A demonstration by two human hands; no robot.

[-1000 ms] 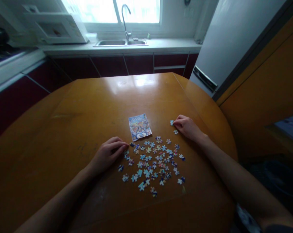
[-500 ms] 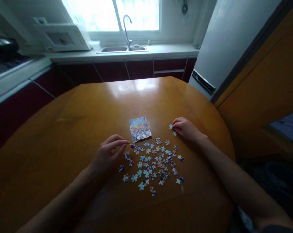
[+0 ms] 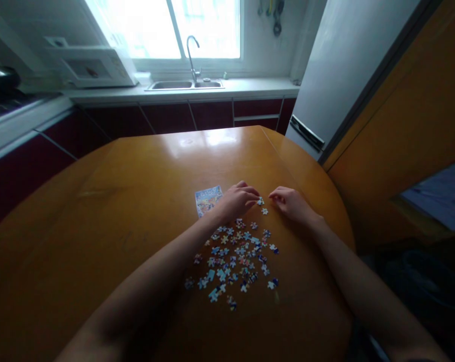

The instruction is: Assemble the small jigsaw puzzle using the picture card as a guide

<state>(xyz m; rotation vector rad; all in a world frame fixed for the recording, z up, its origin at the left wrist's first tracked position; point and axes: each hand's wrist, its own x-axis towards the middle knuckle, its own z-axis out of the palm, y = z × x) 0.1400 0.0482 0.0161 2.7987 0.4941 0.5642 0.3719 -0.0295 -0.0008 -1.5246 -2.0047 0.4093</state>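
My left hand [image 3: 238, 202] reaches across the puzzle sheet, its fingers stretched out and slightly apart. Its fingertips are at the edge of a small light-blue cluster of puzzle pieces [image 3: 261, 200]. Just right of that cluster is my right hand [image 3: 292, 203], with curled fingers and the tips drawn together; whether anything is between them is hidden. One loose puzzle piece [image 3: 264, 211] lies below the cluster. The printed puzzle picture sheet [image 3: 204, 196] is partly covered by my left hand and forearm. Many loose puzzle pieces [image 3: 242, 250] are scattered nearer me, some hidden under my left arm.
Everything lies on a rounded wooden table [image 3: 144, 186]. Beyond it stand a counter with a sink [image 3: 172, 85], a faucet [image 3: 192, 60] and a white microwave [image 3: 93, 68]. A fridge [image 3: 336, 65] is at the right.
My left hand has moved right, from beside the loose pieces over the sheet to the light-blue cluster. My right hand has come away from that cluster. The view has shifted slightly.
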